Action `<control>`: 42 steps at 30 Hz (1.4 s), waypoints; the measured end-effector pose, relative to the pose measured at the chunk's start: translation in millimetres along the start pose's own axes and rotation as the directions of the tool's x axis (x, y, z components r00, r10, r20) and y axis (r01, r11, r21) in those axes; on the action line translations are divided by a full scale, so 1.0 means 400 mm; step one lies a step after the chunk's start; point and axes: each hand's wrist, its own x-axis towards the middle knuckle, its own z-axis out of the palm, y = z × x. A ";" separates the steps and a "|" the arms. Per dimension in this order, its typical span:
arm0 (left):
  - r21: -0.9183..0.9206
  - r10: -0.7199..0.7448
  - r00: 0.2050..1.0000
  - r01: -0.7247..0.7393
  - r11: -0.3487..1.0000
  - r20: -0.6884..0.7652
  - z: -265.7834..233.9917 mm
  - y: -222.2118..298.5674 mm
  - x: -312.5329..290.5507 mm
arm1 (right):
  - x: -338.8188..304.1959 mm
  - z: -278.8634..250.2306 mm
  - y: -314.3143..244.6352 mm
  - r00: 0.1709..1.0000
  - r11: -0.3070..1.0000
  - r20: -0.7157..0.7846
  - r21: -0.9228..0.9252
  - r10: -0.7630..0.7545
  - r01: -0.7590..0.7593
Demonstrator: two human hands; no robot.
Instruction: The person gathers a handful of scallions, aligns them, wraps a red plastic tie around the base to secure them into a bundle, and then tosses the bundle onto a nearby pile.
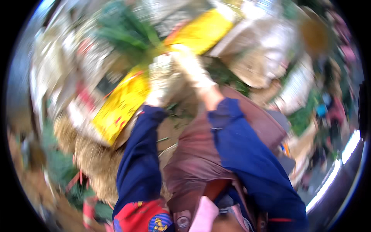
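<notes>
Both my hands wear whitish gloves and are close together at the upper middle, smeared by motion. My left hand (164,75) is closed at the base of a bunch of long green leaves (123,33), which look like green onions and fan out to the upper left. My right hand (189,63) reaches to the same spot, its fingertips near the stalk ends; blur hides how its fingers lie. Beneath the hands runs a yellow printed strip (123,106) on a pale sack, showing on both sides of them.
Crumpled whitish sacks (54,73) lie at the left and another sack (262,50) at the right. Bundles of straw-coloured fibres (92,162) rest by my left forearm. A brown apron (197,154) covers my lap. Loose greens (303,120) lie farther right.
</notes>
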 end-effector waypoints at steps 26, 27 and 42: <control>-0.729 0.292 0.952 -0.133 0.672 0.095 -0.520 0.677 0.237 | -0.936 -0.941 0.532 0.446 0.647 -0.482 0.429 0.754 -0.631; -0.773 0.347 0.932 -0.139 0.618 0.110 -0.499 0.756 0.243 | -0.948 -0.957 0.582 0.405 0.590 -0.447 0.438 0.797 -0.678; -0.392 0.397 0.234 0.836 0.383 0.888 0.162 1.242 -0.052 | -0.923 -0.888 0.322 0.632 0.767 -0.458 0.512 0.625 -0.388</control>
